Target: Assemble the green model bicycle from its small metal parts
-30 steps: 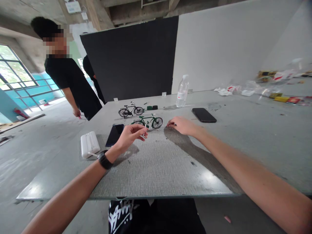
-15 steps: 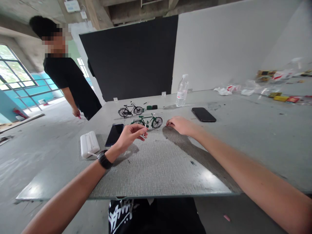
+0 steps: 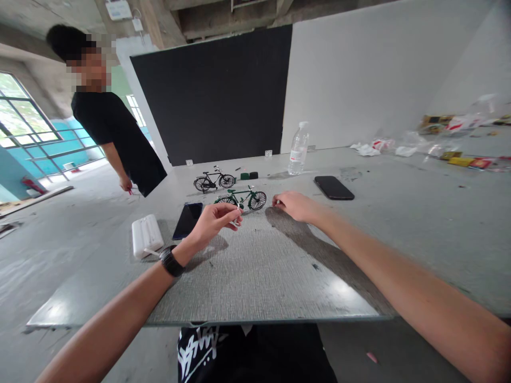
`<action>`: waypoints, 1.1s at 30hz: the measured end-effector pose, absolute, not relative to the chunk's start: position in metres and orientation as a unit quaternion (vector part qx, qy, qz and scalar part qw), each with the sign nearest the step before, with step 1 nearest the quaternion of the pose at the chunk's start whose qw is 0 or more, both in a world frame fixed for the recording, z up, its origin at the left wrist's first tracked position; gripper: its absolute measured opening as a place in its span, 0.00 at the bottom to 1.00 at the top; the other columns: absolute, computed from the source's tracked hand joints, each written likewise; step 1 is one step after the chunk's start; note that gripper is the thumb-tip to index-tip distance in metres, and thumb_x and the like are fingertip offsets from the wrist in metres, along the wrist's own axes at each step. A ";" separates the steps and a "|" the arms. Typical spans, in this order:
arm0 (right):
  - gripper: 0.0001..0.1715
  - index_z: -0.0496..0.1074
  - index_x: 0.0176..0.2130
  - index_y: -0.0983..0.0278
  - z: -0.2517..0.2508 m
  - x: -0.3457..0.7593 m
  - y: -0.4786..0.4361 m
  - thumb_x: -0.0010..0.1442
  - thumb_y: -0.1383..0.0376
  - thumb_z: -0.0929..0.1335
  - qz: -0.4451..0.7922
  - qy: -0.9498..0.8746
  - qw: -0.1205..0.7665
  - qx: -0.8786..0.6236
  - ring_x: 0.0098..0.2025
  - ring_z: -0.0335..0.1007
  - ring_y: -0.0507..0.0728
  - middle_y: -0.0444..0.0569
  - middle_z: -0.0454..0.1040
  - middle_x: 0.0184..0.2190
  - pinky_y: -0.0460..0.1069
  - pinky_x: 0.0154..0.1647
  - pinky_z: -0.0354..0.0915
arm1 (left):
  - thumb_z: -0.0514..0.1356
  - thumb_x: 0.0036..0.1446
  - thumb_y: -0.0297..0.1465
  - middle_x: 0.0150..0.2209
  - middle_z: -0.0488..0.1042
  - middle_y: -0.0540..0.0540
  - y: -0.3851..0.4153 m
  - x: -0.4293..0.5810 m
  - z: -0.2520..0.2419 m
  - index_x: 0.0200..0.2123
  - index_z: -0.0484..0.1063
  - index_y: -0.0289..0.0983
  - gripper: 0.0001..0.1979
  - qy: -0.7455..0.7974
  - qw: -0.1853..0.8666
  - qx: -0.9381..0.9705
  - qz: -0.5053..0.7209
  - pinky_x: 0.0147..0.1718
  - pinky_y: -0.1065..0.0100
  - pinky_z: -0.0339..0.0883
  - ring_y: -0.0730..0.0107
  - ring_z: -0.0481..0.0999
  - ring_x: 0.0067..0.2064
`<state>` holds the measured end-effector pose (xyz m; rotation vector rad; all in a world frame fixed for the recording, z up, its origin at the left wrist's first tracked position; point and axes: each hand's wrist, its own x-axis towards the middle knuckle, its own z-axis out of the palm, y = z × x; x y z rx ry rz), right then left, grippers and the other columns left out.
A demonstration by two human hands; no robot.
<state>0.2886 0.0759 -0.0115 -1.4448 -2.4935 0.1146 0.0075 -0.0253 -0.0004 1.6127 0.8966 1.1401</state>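
One person has slipped behind the panel (image 3: 215,101), while the left hand (image 3: 215,219) clamps its fingers on a pale part (image 3: 238,211) before the green bicycle (image 3: 254,200) on the desk (image 3: 259,276); right hand (image 3: 296,205): finger state unclear.

Before me the grey table (image 3: 255,287) carries a black model bicycle (image 3: 214,181), a green bicycle (image 3: 244,197), a bottle (image 3: 298,151), two phones (image 3: 334,188), a white power bank (image 3: 146,235) and wrappers (image 3: 473,162).
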 end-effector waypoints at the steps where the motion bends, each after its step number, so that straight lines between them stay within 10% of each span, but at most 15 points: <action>1: 0.14 0.78 0.41 0.60 -0.011 0.289 0.076 0.63 0.64 0.63 0.042 -0.863 0.121 -0.489 0.42 0.76 0.62 0.55 0.81 0.41 0.53 0.41 0.64 | 0.67 0.58 0.41 0.33 0.78 0.43 -0.025 0.008 -0.001 0.38 0.77 0.34 0.15 0.369 0.464 0.656 0.466 0.36 0.65 0.75 0.68 0.78 0.35; 15: 0.21 0.75 0.47 0.61 0.029 0.252 0.015 0.67 0.50 0.63 0.254 -0.869 0.271 -0.327 0.42 0.72 0.58 0.51 0.78 0.44 0.52 0.41 0.65 | 0.69 0.55 0.36 0.35 0.79 0.45 -0.015 0.006 -0.010 0.37 0.75 0.35 0.12 0.338 0.497 0.618 0.508 0.38 0.68 0.73 0.70 0.78 0.37; 33: 0.18 0.73 0.49 0.62 0.015 0.225 -0.011 0.73 0.59 0.58 0.108 -0.902 0.333 -0.252 0.39 0.70 0.55 0.52 0.72 0.42 0.51 0.40 0.63 | 0.72 0.51 0.40 0.33 0.76 0.47 -0.016 0.007 -0.015 0.36 0.77 0.33 0.16 0.338 0.521 0.608 0.495 0.35 0.68 0.71 0.73 0.75 0.32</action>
